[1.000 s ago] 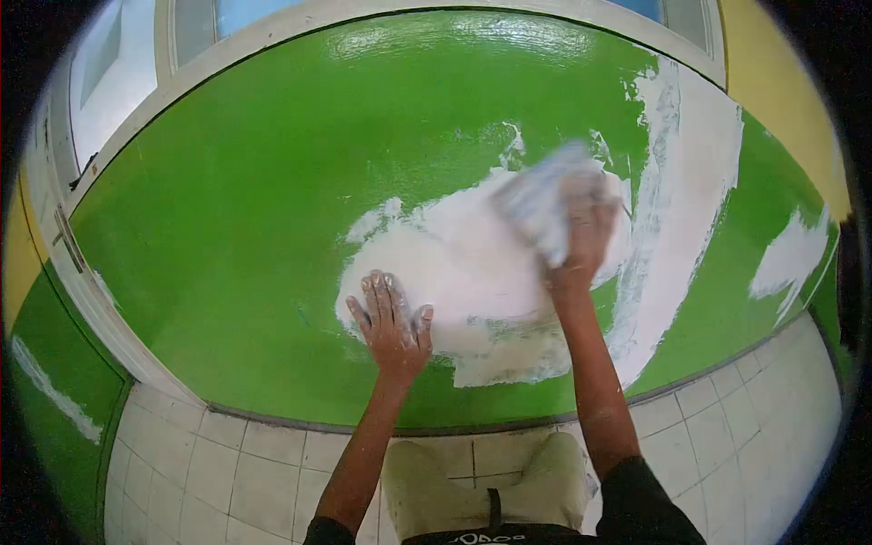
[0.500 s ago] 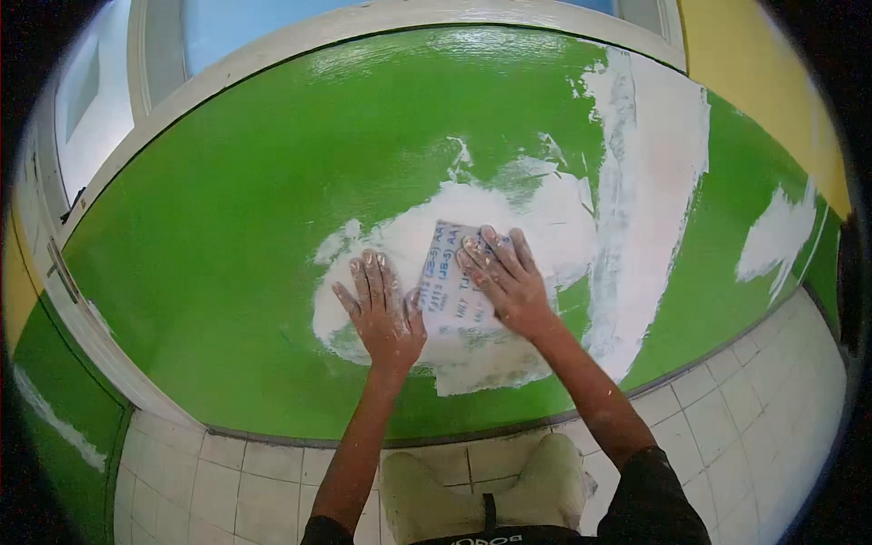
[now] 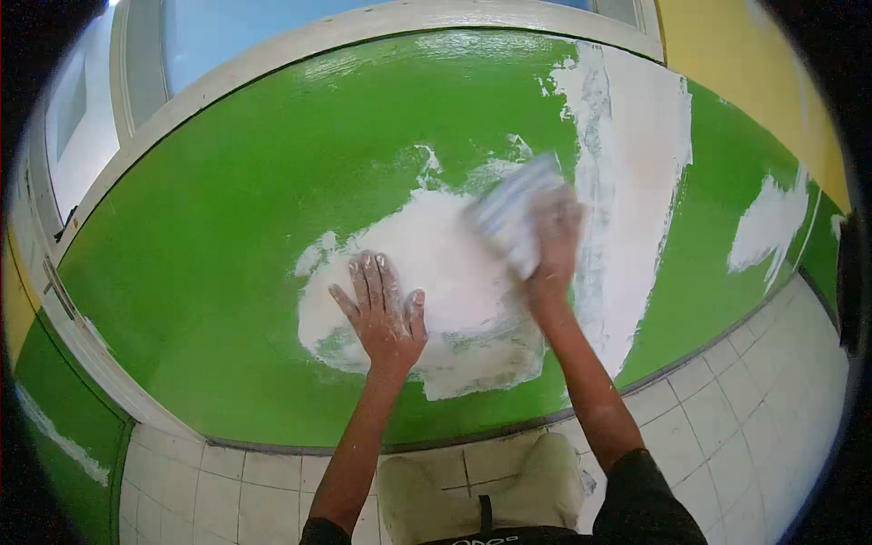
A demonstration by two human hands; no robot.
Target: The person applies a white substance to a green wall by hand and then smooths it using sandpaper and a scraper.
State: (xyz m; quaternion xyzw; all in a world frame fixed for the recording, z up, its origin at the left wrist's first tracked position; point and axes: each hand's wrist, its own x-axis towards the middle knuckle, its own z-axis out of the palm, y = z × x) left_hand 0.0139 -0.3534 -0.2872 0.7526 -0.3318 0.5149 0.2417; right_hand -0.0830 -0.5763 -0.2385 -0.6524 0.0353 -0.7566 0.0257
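A green wall point(image 3: 227, 227) fills most of the view, with a large white filler patch point(image 3: 436, 245) in its middle. Fingers spread, my left hand point(image 3: 386, 313) rests flat on the lower left of that patch and holds nothing. White dust coats its fingertips. My right hand point(image 3: 556, 236) is at the patch's upper right, smeared by motion, holding a sheet of sandpaper point(image 3: 513, 213) against the wall. The sheet's grey-white back with blue print faces me, tilted and blurred; part of it is hidden under the hand.
A broad white filler strip point(image 3: 640, 182) runs down the wall at right, with a smaller white patch point(image 3: 767, 222) beyond it. A pale window ledge point(image 3: 363, 32) crosses the top. Light floor tiles point(image 3: 263, 468) lie below, with my knees point(image 3: 481, 472) close to the wall.
My right hand has moved up and to the right with the sandpaper, away from my left hand, and the sheet has turned. My left hand stays in place on the patch.
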